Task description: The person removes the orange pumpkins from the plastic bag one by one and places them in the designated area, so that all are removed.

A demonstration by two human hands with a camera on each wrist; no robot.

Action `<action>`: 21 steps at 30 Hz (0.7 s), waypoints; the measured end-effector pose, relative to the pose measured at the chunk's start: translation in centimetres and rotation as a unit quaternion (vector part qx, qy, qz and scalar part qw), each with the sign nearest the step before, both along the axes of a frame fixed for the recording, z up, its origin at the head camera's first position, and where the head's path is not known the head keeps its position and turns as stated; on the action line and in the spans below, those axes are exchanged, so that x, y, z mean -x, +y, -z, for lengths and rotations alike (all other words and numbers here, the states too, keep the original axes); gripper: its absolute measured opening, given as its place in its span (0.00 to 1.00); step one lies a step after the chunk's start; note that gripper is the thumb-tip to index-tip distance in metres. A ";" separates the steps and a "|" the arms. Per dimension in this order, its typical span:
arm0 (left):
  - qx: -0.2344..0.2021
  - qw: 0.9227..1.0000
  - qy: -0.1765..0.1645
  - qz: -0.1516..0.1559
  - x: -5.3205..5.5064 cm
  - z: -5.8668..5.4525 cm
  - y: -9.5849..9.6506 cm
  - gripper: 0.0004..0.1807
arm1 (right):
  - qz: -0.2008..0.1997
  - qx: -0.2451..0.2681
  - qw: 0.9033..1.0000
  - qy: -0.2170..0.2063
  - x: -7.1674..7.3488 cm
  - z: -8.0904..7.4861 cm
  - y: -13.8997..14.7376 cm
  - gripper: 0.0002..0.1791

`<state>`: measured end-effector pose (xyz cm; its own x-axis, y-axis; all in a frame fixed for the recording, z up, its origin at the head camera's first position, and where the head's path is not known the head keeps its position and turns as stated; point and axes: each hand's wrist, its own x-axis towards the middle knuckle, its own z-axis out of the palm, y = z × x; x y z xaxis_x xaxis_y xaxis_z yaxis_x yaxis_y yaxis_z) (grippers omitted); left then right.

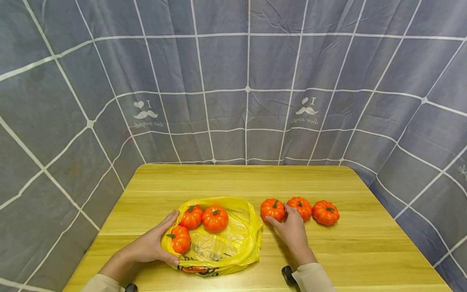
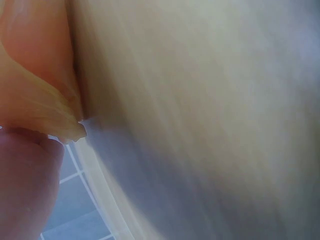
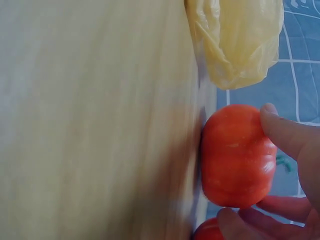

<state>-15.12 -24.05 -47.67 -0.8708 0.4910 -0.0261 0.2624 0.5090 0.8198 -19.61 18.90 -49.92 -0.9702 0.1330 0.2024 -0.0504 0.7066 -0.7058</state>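
Observation:
A yellow plastic bag (image 1: 238, 259) lies with its mouth up at the table's left-centre, with small orange pumpkins (image 1: 215, 219) inside. My left hand (image 1: 155, 243) holds the bag's left side, thumb at the front and fingers at the back. The left wrist view shows the bag's edge (image 2: 35, 95) against part of that hand. To the right of the bag, my right hand (image 1: 292, 231) grips an orange pumpkin (image 1: 272, 209) with a green stem, thumb and fingers on opposite sides. In the right wrist view this pumpkin (image 3: 237, 157) appears to rest on the table.
Two more pumpkins stand to the right in a row, a middle one (image 1: 300, 208) close to my right fingers and an outer one (image 1: 326, 213). The wooden table (image 1: 240, 180) has a grey checked curtain (image 1: 226, 113) behind it and at both sides.

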 end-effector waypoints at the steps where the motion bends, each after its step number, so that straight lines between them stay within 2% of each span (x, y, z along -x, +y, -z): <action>1: -0.002 1.000 -0.002 0.000 0.0 0.0 0.0 0.73 | 0.000 0.003 1.000 0.001 0.0 -0.1 0.0 0.45; 7: -0.009 1.000 -0.010 -0.001 0.0 -0.1 0.0 0.73 | -0.006 0.014 1.000 0.014 -0.3 -0.7 -0.2 0.44; 13: -0.007 1.000 -0.010 0.001 -0.1 0.0 0.0 0.73 | -0.006 0.034 0.998 0.046 -0.7 -1.6 -0.6 0.45; 21: 0.001 1.000 -0.003 -0.001 -0.1 -0.1 0.1 0.73 | -0.040 0.066 0.994 0.082 -1.4 -3.1 -1.6 0.50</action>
<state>-15.07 -23.99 -47.57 -0.8715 0.4893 -0.0330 0.2562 0.5116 0.8202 -18.21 17.26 -46.78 -0.9342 0.0931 0.3444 -0.2244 0.5971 -0.7702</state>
